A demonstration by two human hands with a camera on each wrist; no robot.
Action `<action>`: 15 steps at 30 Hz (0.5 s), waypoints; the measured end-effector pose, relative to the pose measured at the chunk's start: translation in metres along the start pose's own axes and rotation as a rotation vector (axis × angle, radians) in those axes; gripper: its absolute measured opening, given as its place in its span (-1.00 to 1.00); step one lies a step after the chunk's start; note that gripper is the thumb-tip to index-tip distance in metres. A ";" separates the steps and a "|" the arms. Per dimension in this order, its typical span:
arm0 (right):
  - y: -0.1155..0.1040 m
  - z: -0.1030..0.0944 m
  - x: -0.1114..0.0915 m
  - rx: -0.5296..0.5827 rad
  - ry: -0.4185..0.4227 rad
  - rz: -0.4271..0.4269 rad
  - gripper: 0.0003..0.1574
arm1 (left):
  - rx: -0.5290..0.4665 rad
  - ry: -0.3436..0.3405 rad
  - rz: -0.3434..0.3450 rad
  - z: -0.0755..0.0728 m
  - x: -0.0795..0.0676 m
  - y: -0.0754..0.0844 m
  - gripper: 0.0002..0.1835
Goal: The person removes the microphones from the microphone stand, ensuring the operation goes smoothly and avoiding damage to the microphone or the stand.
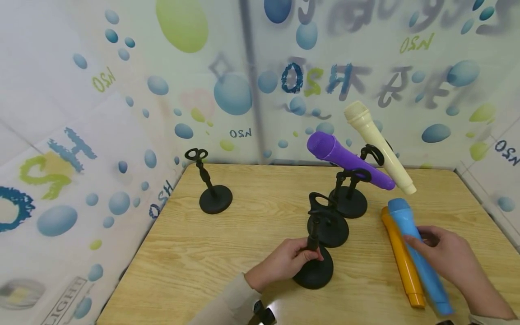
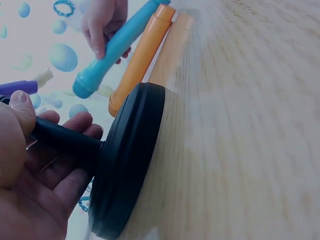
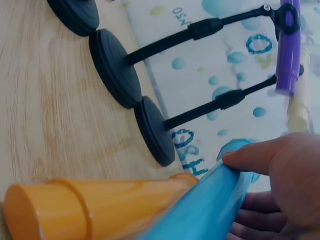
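Observation:
My left hand (image 1: pixel 282 261) grips the pole of a black microphone stand (image 1: pixel 314 274) just above its round base. In the left wrist view the base (image 2: pixel 131 160) stands on the tabletop, with the thumb and fingers around the pole. At the right, my right hand (image 1: pixel 448 253) holds a blue toy microphone (image 1: pixel 430 280), thumb on one side and fingers on the other. Beside and partly under it, an orange toy microphone (image 1: pixel 400 257) lies on the table. The right wrist view shows the thumb close to the head of the blue microphone (image 3: pixel 210 205).
Behind the held stand, a second stand (image 1: pixel 335 232) carries a purple microphone (image 1: pixel 345 155) and a third (image 1: pixel 356 204) a cream one (image 1: pixel 383 144), both tilted. Another stand (image 1: pixel 215 198) without a microphone is at the back left. Patterned walls (image 1: pixel 227 149) border the wooden table (image 1: pixel 195 257).

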State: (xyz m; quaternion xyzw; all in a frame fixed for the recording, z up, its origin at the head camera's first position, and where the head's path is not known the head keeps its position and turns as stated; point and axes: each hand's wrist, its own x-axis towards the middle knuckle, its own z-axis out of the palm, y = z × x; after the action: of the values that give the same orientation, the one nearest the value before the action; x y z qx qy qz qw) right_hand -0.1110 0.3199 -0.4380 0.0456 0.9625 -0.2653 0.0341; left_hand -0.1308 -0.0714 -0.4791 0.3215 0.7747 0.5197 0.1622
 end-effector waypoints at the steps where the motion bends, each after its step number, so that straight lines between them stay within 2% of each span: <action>1: 0.002 0.001 0.001 0.003 0.002 0.006 -0.03 | 0.002 0.000 0.001 0.000 0.000 0.000 -0.80; 15: 0.027 0.008 0.012 0.048 -0.036 0.162 0.07 | 0.012 -0.001 0.022 0.001 0.000 -0.002 -0.79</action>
State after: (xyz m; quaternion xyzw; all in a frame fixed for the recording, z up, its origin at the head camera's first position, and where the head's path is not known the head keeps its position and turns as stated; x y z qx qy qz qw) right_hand -0.1195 0.3397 -0.4591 0.1195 0.9483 -0.2853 0.0715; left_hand -0.1310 -0.0712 -0.4815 0.3311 0.7742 0.5168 0.1549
